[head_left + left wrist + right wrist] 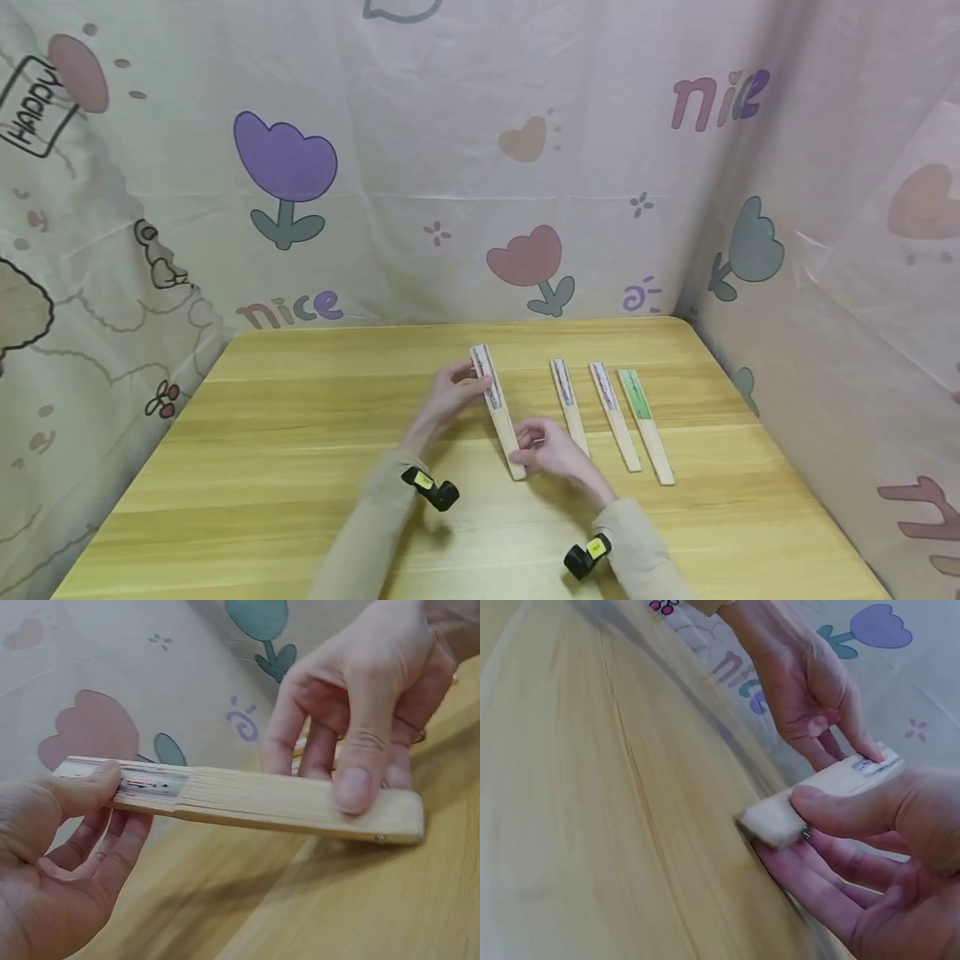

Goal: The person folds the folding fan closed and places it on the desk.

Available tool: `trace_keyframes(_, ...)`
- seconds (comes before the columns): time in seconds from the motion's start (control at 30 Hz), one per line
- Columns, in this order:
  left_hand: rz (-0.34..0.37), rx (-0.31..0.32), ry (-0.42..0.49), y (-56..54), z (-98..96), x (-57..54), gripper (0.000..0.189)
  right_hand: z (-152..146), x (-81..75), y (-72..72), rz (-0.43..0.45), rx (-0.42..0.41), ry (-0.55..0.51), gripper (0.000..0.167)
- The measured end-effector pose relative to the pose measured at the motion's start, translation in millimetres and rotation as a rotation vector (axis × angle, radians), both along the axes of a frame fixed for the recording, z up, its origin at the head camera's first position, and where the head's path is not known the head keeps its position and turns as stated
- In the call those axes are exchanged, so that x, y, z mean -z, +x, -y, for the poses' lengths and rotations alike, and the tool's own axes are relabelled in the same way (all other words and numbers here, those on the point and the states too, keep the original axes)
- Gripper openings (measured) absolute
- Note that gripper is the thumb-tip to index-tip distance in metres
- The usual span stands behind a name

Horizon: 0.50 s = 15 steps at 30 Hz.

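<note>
A folded fan (498, 413) with pale wooden ribs and a white printed leaf is held between both hands, tilted above the table. My left hand (453, 392) pinches its leaf end, thumb on top and fingers beneath, as the left wrist view shows. Near the pivot end, my right hand (551, 450) grips the ribs, its thumb (356, 787) pressing the upper face. In the right wrist view the fan (780, 817) shows its pivot end, with a small metal pin at the side. The fan is closed.
Three more folded fans lie to the right on the wooden table (285, 433): a white-leaf fan (564, 387) partly behind my right hand, another white-leaf fan (615, 417), and a green-leaf fan (647, 425). A printed cloth (420, 150) hangs behind and at both sides.
</note>
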<state>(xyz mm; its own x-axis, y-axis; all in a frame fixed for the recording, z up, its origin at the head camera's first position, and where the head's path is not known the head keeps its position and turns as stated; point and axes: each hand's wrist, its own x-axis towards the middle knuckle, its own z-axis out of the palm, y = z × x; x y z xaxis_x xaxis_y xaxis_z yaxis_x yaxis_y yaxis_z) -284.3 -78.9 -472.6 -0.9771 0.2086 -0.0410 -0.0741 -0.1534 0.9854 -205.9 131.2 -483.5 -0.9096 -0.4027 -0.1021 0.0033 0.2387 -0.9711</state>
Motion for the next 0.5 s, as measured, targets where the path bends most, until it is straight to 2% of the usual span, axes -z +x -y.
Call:
trace_keyframes(0.1,-0.017,-0.059,-0.007,-2.8,-8.7,3.7,0.049,-5.9,-0.6,-0.4,-0.06,0.052,0.045,0.04)
trace_keyframes(0.17,-0.039,-0.071,-0.017,-4.5,-13.9,6.9,0.053,-8.6,-1.5,-0.5,-0.09,0.074,0.082,0.042)
trace_keyframes(0.23,-0.061,-0.056,-0.055,-5.9,-18.4,10.5,0.058,-10.8,-2.1,-0.6,-0.105,0.086,0.123,0.045)
trace_keyframes(0.37,-0.101,0.014,-0.139,-7.0,-26.4,16.1,0.068,-14.6,-2.0,-0.4,-0.117,0.105,0.199,0.053)
trace_keyframes(0.5,-0.108,0.045,-0.158,-7.3,-34.8,19.2,0.073,-19.1,0.5,-0.1,-0.146,0.13,0.222,0.055)
